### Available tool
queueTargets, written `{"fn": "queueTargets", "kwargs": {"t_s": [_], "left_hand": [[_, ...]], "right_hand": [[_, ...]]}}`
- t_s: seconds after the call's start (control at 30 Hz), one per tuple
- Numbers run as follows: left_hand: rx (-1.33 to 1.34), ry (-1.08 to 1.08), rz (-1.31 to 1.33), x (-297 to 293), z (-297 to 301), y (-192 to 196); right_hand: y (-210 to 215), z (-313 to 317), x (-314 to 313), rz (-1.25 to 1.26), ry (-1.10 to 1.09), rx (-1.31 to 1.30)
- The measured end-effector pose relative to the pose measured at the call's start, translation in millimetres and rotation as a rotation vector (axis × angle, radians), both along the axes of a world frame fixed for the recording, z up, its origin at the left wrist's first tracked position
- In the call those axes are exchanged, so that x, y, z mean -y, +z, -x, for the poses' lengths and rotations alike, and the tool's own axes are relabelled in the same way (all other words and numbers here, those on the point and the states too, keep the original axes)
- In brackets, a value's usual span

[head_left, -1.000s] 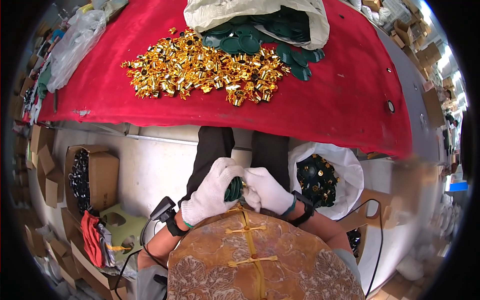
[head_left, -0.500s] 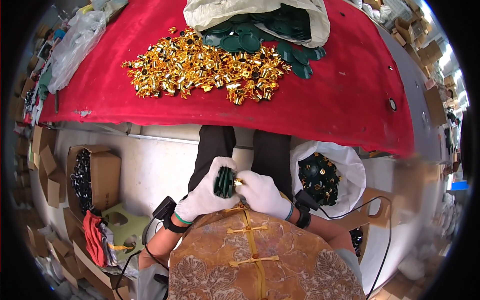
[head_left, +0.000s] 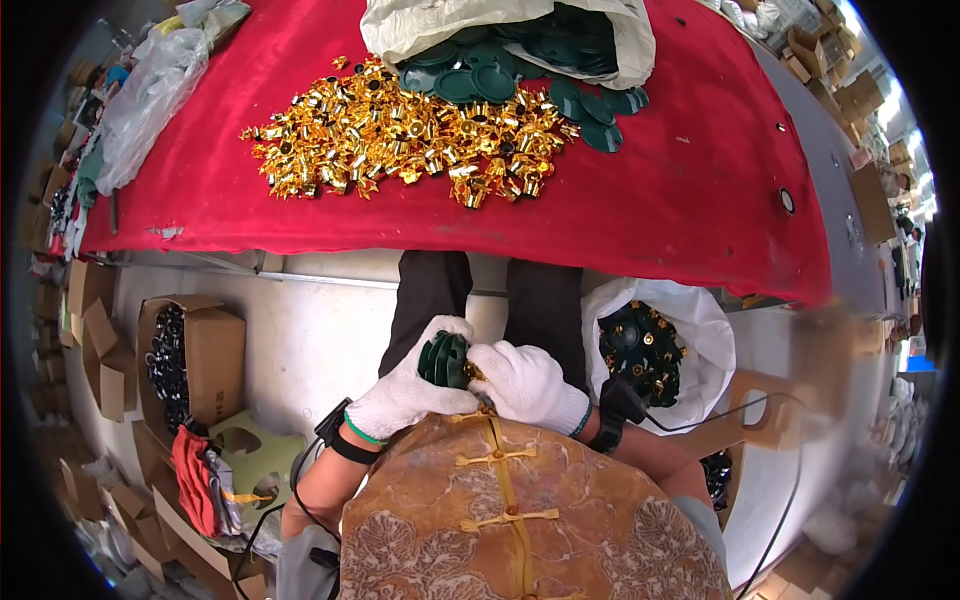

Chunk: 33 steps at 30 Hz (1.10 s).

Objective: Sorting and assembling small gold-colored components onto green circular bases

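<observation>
White knit gloves cover both hands, held together above my lap. In my left hand [head_left: 408, 398] is a stack of dark green plastic discs [head_left: 441, 360], seen partly edge-on with fingers wrapped round it. My right hand [head_left: 522, 384] presses in from the right, its fingers closed on a small gold plastic piece [head_left: 474, 371] against the stack's right side. The glove hides most of that piece. Beyond, on the red cloth, lies a heap of similar gold pieces [head_left: 400, 130] with black parts. More green discs [head_left: 492, 82] spill out of a white sack [head_left: 440, 25].
Right of my legs stands a white bag [head_left: 705, 345] holding green discs with gold pieces on them. A cardboard box [head_left: 215, 365] of black parts sits at left, near a pale green stool [head_left: 270, 450]. The red-covered table [head_left: 660, 200] spans the far side. Cables trail from both wrists.
The disc stack has tilted in my left hand, showing more of the disc faces. My right hand has turned and moved slightly, now covering more of the gold piece.
</observation>
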<state>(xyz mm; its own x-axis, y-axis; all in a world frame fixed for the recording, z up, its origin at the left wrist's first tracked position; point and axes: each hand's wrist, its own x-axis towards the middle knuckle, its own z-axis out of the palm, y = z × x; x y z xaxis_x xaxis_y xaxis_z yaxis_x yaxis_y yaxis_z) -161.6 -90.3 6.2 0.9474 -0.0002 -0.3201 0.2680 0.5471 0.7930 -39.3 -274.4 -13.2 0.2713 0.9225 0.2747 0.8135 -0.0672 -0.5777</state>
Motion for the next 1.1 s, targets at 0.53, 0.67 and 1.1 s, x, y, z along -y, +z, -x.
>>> {"fn": "queueTargets", "kwargs": {"t_s": [0.53,0.67,1.1], "left_hand": [[0.064,0.028,-0.349,3,-7,-2],[-0.153,0.043,0.127,6,-8,27],[0.341,0.019,-0.776,8,-6,-3]], "right_hand": [[14,-10,-2,0.1,-0.005,-0.11],[3,-3,-1,-0.031,0.0,-0.028],[-12,7,-3,-0.135,-0.13,-0.179]]}}
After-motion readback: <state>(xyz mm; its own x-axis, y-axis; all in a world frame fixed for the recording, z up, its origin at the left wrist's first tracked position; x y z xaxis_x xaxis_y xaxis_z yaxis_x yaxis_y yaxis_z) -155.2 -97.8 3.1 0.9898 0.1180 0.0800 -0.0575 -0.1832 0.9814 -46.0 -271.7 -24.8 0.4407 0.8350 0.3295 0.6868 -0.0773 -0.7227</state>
